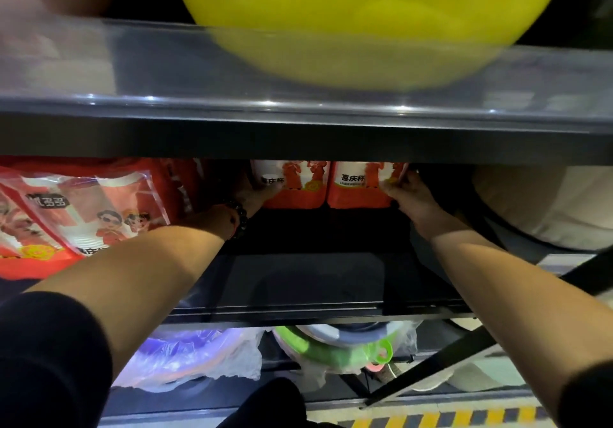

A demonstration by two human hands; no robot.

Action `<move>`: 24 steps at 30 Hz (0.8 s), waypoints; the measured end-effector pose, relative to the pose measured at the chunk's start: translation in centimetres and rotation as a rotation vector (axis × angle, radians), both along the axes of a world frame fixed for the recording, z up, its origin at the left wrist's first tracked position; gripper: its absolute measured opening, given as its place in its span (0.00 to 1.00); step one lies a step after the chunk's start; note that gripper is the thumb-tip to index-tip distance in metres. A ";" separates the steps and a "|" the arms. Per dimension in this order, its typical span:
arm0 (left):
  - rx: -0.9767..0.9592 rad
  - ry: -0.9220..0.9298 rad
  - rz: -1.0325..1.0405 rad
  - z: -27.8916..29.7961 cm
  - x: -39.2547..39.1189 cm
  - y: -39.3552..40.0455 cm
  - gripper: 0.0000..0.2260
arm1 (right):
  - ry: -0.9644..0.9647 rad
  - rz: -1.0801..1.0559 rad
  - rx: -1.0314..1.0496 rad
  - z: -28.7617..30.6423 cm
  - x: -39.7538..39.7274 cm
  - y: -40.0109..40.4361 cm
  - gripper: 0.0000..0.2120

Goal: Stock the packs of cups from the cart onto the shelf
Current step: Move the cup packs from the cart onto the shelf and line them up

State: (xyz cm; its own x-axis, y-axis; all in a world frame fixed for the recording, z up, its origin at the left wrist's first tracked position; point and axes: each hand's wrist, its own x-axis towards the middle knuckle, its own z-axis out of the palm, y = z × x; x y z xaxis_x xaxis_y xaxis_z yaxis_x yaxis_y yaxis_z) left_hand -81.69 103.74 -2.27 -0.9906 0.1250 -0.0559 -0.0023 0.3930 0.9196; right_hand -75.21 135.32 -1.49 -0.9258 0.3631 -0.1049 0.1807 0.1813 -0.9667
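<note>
Two red-and-white packs of cups stand side by side at the back of the dark shelf (298,281). My left hand (252,197), with a dark bead bracelet at the wrist, presses against the left side of the left pack (295,185). On the other side, my right hand (411,195) holds the right edge of the right pack (360,185). More packs of cups (76,208) in clear and red wrapping lie tilted at the shelf's left end. The cart is out of view.
A shelf board (298,135) with a clear front strip hangs just above my arms, carrying a yellow basin (348,23). A pale round object (547,205) sits at the right. Below, bagged plastic ware (185,358) and a green item (331,348) fill the lower shelf.
</note>
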 end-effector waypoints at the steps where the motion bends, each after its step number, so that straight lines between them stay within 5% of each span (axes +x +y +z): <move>1: -0.056 -0.020 0.006 0.0 0.5 -0.2 0.38 | -0.034 -0.003 -0.020 0.2 0.7 -0.2 0.24; 5: -0.193 -0.073 0.044 -0.6 2.0 -1.4 0.44 | -0.179 0.018 0.068 1.0 3.9 -0.2 0.17; 9: -0.311 -0.087 0.062 1.8 6.7 -1.0 0.27 | -0.239 0.057 0.343 2.0 7.4 -1.3 0.14; 13: -0.548 -0.143 -0.128 3.9 12.6 -0.1 0.17 | -0.165 0.136 0.498 3.9 11.1 -4.2 0.11; 24: -0.511 -0.223 -0.169 4.7 25.6 -3.0 0.12 | -0.105 0.459 0.664 4.6 18.4 -12.6 0.10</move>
State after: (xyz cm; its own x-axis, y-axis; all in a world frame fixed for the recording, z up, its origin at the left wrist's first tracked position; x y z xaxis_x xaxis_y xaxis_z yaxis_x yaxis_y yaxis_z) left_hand -56.11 100.71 2.42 -0.9166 0.1827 -0.3555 -0.0725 0.7987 0.5974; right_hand -56.76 122.69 3.15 -0.9949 -0.0328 -0.0958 0.0330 0.7892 -0.6132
